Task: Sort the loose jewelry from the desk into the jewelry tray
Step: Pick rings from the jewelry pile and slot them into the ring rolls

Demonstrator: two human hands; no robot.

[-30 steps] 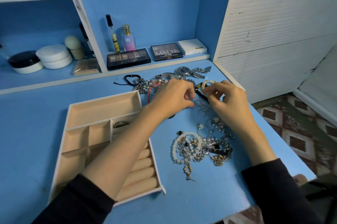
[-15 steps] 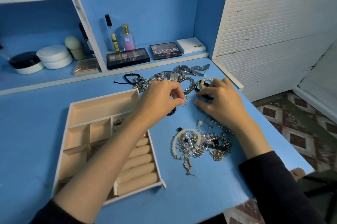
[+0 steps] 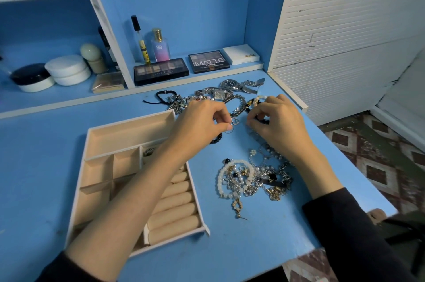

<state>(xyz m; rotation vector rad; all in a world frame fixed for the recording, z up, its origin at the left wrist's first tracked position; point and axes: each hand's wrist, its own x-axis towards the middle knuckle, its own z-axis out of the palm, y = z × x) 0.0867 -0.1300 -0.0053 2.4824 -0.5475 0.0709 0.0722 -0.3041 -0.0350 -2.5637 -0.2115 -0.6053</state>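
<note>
A beige jewelry tray (image 3: 128, 130) with open compartments and ring rolls lies on the blue desk (image 3: 41, 166), left of centre. My left forearm crosses over it. My left hand (image 3: 200, 125) pinches a small silver ring (image 3: 229, 130) just above the desk. My right hand (image 3: 276, 125), fingers curled, pinches into the loose jewelry by a black bead bracelet; what it holds is hidden. A tangle of pearl bracelets and chains (image 3: 253, 178) lies near the front. Two watches (image 3: 239, 85) and more bracelets lie behind my hands.
Eyeshadow palettes (image 3: 161, 70), a perfume bottle (image 3: 160, 46), a white box (image 3: 241, 54) and cream jars (image 3: 67, 70) stand on the low shelf behind the desk. A white slatted panel (image 3: 345, 40) borders the desk's right side. The desk's front edge is close to my arms.
My left hand has drawn back left from the right hand with a small ring pinched. My right hand has lowered onto the jewelry.
</note>
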